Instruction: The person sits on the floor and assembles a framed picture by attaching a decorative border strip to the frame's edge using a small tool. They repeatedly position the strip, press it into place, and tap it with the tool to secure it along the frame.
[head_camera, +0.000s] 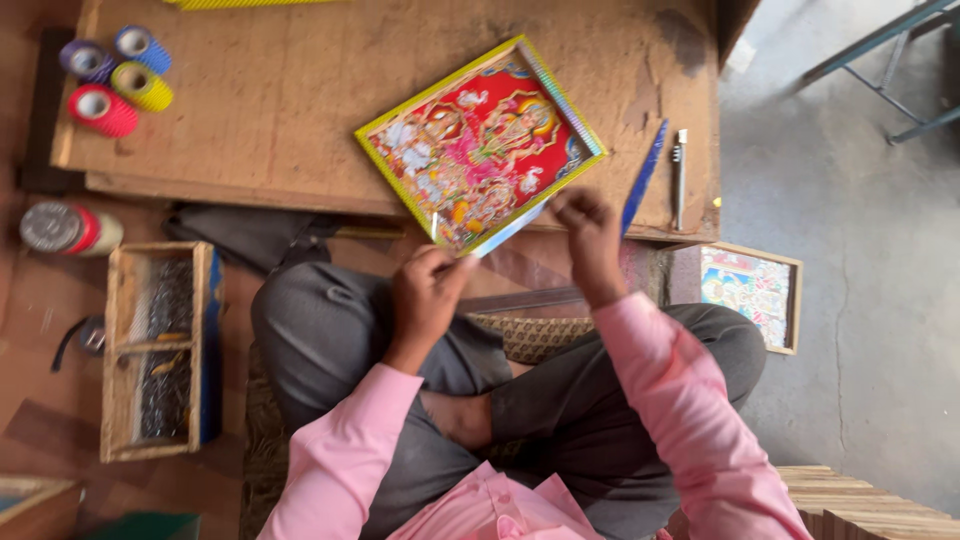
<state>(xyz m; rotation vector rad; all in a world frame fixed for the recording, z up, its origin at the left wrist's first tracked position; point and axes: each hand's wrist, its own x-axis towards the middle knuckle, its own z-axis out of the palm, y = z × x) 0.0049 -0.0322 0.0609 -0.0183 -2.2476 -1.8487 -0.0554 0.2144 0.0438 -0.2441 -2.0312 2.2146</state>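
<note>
A framed colourful picture (482, 142) with a red centre and yellow-green border lies tilted on the low wooden board (270, 90). My left hand (425, 290) pinches its near corner, where a shiny strip shows. My right hand (590, 240) hovers at the frame's near right edge, fingers curled; what it holds is blurred. I sit cross-legged in grey trousers and a pink shirt.
Several coloured tape rolls (115, 75) sit at the board's far left. A blue strip (643, 175) and a metal tool (679, 165) lie at its right. A wooden box of nails (160, 350) stands on my left, a can (60, 228) behind it, another framed picture (755, 295) on my right.
</note>
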